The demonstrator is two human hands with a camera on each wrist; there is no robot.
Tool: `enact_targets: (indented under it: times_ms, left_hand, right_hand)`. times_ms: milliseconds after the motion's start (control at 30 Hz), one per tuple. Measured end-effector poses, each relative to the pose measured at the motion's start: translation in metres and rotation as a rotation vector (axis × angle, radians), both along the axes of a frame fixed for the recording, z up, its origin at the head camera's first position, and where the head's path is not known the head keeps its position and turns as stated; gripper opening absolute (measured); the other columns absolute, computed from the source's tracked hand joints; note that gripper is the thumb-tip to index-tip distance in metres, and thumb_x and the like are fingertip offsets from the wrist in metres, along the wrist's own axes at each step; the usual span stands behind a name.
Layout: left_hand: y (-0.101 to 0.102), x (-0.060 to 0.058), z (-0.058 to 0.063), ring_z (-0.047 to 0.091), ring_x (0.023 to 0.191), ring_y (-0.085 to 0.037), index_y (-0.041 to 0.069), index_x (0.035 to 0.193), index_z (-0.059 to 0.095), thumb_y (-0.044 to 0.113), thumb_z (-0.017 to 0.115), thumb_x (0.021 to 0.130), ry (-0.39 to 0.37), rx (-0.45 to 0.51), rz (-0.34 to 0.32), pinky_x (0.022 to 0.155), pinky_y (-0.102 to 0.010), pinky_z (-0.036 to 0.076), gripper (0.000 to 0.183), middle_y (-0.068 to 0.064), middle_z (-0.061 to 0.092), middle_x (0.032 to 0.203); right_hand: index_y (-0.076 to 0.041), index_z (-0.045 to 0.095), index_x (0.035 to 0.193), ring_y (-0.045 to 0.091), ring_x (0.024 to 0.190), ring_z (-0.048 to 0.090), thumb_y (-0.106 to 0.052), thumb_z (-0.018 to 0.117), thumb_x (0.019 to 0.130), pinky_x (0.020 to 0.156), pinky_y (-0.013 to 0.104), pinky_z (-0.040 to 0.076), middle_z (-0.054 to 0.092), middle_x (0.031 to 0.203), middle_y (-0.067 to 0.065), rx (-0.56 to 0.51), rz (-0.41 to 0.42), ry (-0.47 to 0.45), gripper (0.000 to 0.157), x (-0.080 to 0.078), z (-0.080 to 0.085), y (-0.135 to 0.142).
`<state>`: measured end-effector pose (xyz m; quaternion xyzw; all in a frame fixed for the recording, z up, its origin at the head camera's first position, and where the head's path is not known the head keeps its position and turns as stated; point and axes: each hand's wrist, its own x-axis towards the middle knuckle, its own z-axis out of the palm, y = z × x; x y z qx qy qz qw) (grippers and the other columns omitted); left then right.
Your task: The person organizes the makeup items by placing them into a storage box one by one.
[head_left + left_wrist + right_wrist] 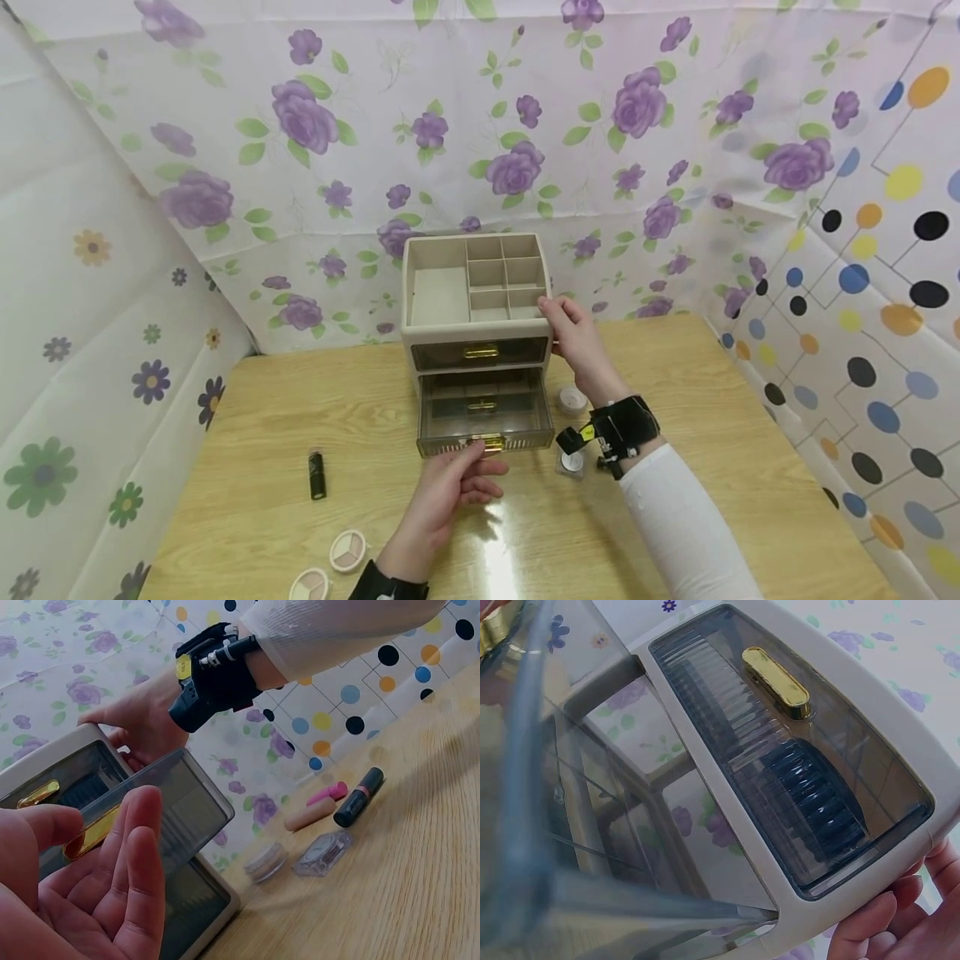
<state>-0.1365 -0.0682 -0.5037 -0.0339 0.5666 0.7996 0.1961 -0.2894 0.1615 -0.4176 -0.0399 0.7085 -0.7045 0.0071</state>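
Note:
A cream cosmetics organizer (pixel 472 332) stands on the table, with open compartments on top. Its upper drawer (pixel 795 757) is pushed in, while the clear drawer (pixel 450 433) below it sticks out toward me. My left hand (pixel 442 500) is at the front of that drawer, pinching its gold handle (pixel 94 834) between thumb and fingers. My right hand (pixel 577 337) grips the organizer's right side near the top, thumb over the rim and fingers against the side wall. Part of the right hand (pixel 907 922) shows at the lower right of the right wrist view.
Right of the organizer lie a round jar (pixel 572 400), a square clear case (pixel 322 853), a dark lipstick (pixel 358 797), a tan tube (pixel 310 814) and a pink one (pixel 327 793). On the left are a black lipstick (pixel 317 477) and two round palettes (pixel 348 551). Patterned cloth surrounds the table.

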Motion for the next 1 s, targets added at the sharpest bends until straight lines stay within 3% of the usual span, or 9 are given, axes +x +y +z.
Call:
enact_targets:
  times_ms: [167, 333, 533, 633, 767, 900, 1000]
  left_hand:
    - [-0.006, 0.0, -0.001, 0.076, 0.075, -0.014, -0.013, 0.126, 0.064, 0.036, 0.063, 0.109, 0.018, -0.011, -0.034, 0.071, -0.025, 0.06, 0.052, -0.012, 0.08, 0.103]
    - [-0.013, 0.003, -0.002, 0.076, 0.076, -0.014, -0.012, 0.131, 0.063, 0.034, 0.063, 0.109, 0.024, -0.027, -0.063, 0.071, -0.025, 0.059, 0.051, -0.013, 0.08, 0.104]
    - [-0.035, 0.011, 0.006, 0.076, 0.085, -0.019, -0.009, 0.141, 0.061, 0.031, 0.053, 0.114, 0.109, -0.093, -0.253, 0.081, -0.035, 0.062, 0.049, -0.021, 0.076, 0.114]
    - [-0.053, 0.017, 0.014, 0.076, 0.091, -0.025, -0.008, 0.141, 0.061, 0.031, 0.051, 0.115, 0.175, -0.18, -0.326, 0.082, -0.039, 0.062, 0.048, -0.021, 0.074, 0.116]
    - [-0.084, 0.029, 0.028, 0.073, 0.094, -0.032, -0.003, 0.13, 0.068, 0.031, 0.054, 0.114, 0.228, -0.338, -0.331, 0.075, -0.036, 0.061, 0.04, -0.016, 0.073, 0.11]
    - [-0.125, 0.043, 0.036, 0.069, 0.088, -0.028, 0.001, 0.119, 0.071, 0.035, 0.057, 0.113, 0.18, -0.464, -0.29, 0.066, -0.031, 0.057, 0.037, -0.014, 0.071, 0.1]
    - [-0.161, 0.055, 0.035, 0.065, 0.081, -0.022, -0.001, 0.115, 0.069, 0.035, 0.059, 0.112, 0.096, -0.516, -0.257, 0.06, -0.03, 0.054, 0.037, -0.012, 0.069, 0.094]
  right_hand:
    - [-0.015, 0.056, 0.094, 0.017, 0.091, 0.063, -0.049, 0.06, 0.109, 0.083, 0.04, 0.053, 0.063, 0.122, 0.003, 0.001, -0.001, 0.002, 0.037, -0.002, -0.001, -0.001]
    - [-0.016, 0.056, 0.094, 0.018, 0.09, 0.063, -0.05, 0.06, 0.109, 0.085, 0.043, 0.052, 0.061, 0.107, 0.007, 0.002, -0.002, -0.001, 0.038, -0.002, -0.001, -0.003]
    - [-0.015, 0.057, 0.095, 0.02, 0.092, 0.063, -0.053, 0.061, 0.108, 0.082, 0.039, 0.053, 0.06, 0.105, 0.007, 0.008, -0.006, -0.009, 0.04, 0.0, -0.001, -0.006]
    - [-0.016, 0.057, 0.097, 0.02, 0.092, 0.063, -0.053, 0.061, 0.108, 0.082, 0.039, 0.053, 0.06, 0.106, 0.007, 0.008, -0.006, -0.009, 0.039, 0.0, -0.002, -0.006]
    - [-0.016, 0.058, 0.097, 0.02, 0.091, 0.063, -0.052, 0.06, 0.108, 0.081, 0.039, 0.053, 0.06, 0.106, 0.006, 0.007, -0.007, -0.011, 0.038, 0.0, -0.004, -0.006]
    - [-0.017, 0.058, 0.097, 0.019, 0.092, 0.063, -0.053, 0.06, 0.108, 0.083, 0.039, 0.053, 0.059, 0.107, 0.006, 0.01, -0.002, -0.017, 0.038, 0.0, -0.003, -0.005]
    - [-0.017, 0.057, 0.098, 0.019, 0.092, 0.062, -0.053, 0.06, 0.108, 0.084, 0.04, 0.052, 0.058, 0.108, 0.006, 0.006, -0.005, -0.024, 0.037, 0.0, -0.002, -0.003]
